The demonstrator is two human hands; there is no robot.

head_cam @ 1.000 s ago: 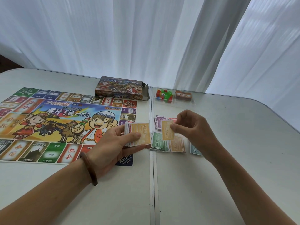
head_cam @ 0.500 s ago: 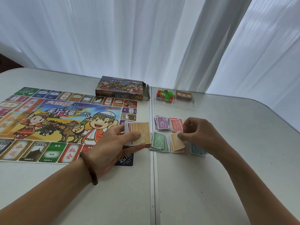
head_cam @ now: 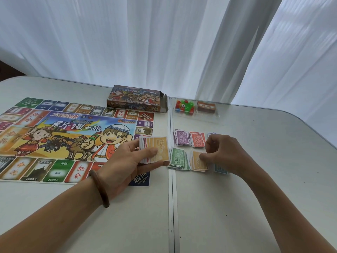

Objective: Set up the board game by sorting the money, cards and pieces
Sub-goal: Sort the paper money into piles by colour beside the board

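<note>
Head view: right hand (head_cam: 224, 154), orange note (head_cam: 198, 158) pinched, now down on orange pile (head_cam: 196, 168); left hand (head_cam: 124, 161) still around money stack (head_cam: 159, 148).

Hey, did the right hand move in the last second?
Yes. The right hand came down toward the person: it hid most of the red pile before, and now its fingertips touch the orange pile.

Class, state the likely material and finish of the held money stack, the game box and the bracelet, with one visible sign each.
Money stack: thin matte printed paper; edges fan. Game box: printed cardboard, slight sheen; open flap shows grey inside. Bracelet: probably wood, smooth dark brown; possibly resin.
</note>
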